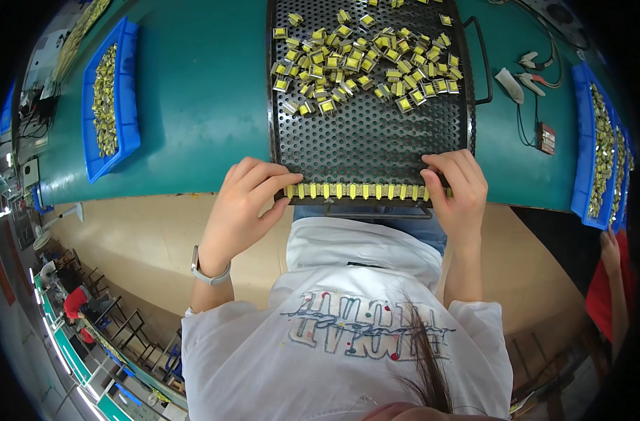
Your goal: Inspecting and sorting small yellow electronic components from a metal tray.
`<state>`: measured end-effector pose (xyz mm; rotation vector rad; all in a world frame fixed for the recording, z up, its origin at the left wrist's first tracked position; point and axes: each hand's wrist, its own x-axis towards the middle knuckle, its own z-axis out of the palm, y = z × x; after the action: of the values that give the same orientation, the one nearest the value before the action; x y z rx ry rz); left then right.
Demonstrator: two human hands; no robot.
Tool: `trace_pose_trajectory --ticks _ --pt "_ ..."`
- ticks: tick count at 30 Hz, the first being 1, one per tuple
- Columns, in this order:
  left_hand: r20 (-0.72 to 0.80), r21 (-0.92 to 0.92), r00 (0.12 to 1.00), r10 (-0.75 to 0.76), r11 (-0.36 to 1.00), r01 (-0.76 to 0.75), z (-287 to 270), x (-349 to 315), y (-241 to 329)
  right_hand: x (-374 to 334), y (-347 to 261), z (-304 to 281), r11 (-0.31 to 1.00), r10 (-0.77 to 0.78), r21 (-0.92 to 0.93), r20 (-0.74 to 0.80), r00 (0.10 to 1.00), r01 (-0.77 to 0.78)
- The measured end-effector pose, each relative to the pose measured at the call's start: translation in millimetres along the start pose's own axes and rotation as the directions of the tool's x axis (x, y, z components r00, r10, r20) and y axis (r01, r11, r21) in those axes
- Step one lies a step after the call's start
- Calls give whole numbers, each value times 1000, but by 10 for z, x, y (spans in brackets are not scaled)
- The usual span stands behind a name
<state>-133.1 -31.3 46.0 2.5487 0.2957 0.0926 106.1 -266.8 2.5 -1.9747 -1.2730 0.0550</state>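
A row of small yellow-topped transformers (351, 191) stands side by side along the near edge of a black perforated metal tray (348, 151). At its left end, my left hand (244, 200) has the index finger on the far side and the thumb on the near side. My right hand (461, 189) is curled at the other end, thumb against the last pieces and fingers bent above them. Both hands appear closed on the row, though the contact is partly hidden. Beyond them, a heap of loose yellow and silver transformers (351, 62) covers the far part of the tray.
Blue bins of similar parts stand on the green table (200, 105), one bin (128, 119) at left and others (581, 140) at right. Right of the tray's wire handle (485, 63) lie pliers-like tools (532, 74) and cables. A person in red (607, 281) is at far right.
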Motion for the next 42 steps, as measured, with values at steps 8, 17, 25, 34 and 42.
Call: trace_pose_trajectory --ticks 8,17,25,34,42 --pt "-47 -74 999 -8 997 5 33 -39 -86 10 -7 4 1000 4 6 -1 1000 -4" --pt "59 -206 996 -64 976 75 -123 36 -93 24 15 -80 996 70 55 41 997 -72" --pt "33 -29 978 208 978 -207 -351 723 -59 361 -39 -323 971 159 173 43 986 -164" --pt "-3 203 868 497 850 -486 -17 1257 -304 819 -20 -33 981 104 -186 253 962 -57" --pt "-2 227 806 592 785 -576 -46 1275 -441 836 -246 32 962 172 -255 307 936 -93"
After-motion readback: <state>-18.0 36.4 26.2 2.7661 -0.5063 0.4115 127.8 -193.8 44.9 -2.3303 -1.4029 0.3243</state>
